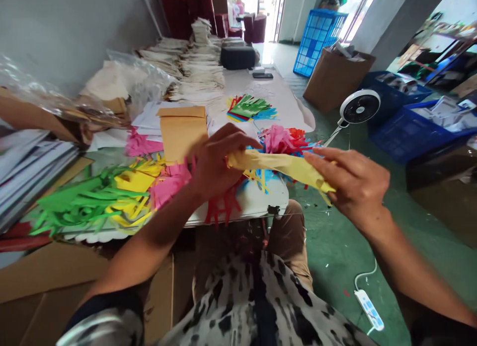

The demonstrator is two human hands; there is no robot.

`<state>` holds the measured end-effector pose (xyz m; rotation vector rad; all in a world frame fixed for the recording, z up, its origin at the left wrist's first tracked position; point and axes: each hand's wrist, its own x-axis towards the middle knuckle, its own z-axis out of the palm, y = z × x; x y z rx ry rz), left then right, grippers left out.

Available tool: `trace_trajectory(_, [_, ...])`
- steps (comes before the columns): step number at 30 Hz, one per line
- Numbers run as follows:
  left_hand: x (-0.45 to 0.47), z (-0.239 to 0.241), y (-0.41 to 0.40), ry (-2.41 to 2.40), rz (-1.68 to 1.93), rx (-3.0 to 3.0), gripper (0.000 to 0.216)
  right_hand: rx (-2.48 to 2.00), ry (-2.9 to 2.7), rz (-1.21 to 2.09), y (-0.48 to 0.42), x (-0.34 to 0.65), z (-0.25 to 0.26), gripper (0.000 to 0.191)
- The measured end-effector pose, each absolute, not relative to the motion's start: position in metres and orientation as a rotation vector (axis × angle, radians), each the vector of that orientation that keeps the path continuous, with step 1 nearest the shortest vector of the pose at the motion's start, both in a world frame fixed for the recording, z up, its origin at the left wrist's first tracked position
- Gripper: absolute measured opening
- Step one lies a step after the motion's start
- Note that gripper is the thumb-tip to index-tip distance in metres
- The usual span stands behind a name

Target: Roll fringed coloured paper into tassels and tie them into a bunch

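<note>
Left hand [216, 160]: closed over one end of the yellow strip [278, 161], and the fine detail of the grip is hidden by the hand itself.
Right hand [350, 179]: the other end is pinched here, with fingers laid along the strip.
Yellow strip: held up between both hands, above the table edge, slightly slanted down toward the right hand.
Tension: light and even pull is probably wanted here, since tissue-thin paper would be easily torn.
Folds: creases are best smoothed outward from the left fingertips, so that layers are lined up.
Pink and red fringes [278, 139]: seen just beyond the strip, between the hands; snagging should be avoided there.
Green fringe [82, 197]: spread well to the left of the left hand.
Brown envelope [184, 132]: laid just beyond and left of the left hand.
Fan [359, 108]: stood beyond the right hand; loose ends could be lifted by any draught, so a firm pinch is advised.
</note>
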<state>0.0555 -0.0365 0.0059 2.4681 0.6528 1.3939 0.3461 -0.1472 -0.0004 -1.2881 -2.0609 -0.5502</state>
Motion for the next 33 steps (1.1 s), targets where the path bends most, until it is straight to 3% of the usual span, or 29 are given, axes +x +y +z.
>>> trace_trajectory(3, [0.021, 0.001, -0.059, 0.68, 1.236, 2.909, 0.017, -1.284, -2.199, -0.516, -0.155, 0.337, -0.043, 0.043])
trace_trajectory(6, [-0.006, -0.032, -0.076, 0.6, 0.808, 3.233, 0.017, -1.176, -2.272, -0.482, -0.159, 0.327, -0.094, 0.042])
trace_trajectory(12, [-0.011, -0.107, -0.122, 0.96, 0.488, 2.991, 0.062, -1.293, -2.334, -0.279, -0.173, 0.313, -0.16, 0.043])
trace_trajectory(15, [0.016, -0.129, -0.146, 0.938, 0.417, 2.897, 0.066, -1.362, -2.313, -0.222, -0.178, 0.312, -0.166, 0.044])
trace_trajectory(21, [0.055, -0.156, -0.145, 0.996, 0.614, 2.773, 0.044, -1.355, -2.396, -0.134, -0.18, 0.309, -0.153, 0.054])
trace_trajectory(25, [0.054, -0.146, -0.135, 0.965, 0.625, 2.688, 0.032, -1.316, -2.414, -0.018, -0.18, 0.304, -0.147, 0.04])
trace_trajectory(29, [0.049, -0.131, -0.121, 1.014, 0.645, 2.501, 0.02, -1.402, -2.219, 0.358, -0.165, 0.303, -0.135, 0.02])
trace_trajectory(33, [0.049, -0.125, -0.107, 1.228, 0.575, 2.416, 0.024, -1.585, -2.009, 0.674, -0.139, 0.304, -0.122, 0.038])
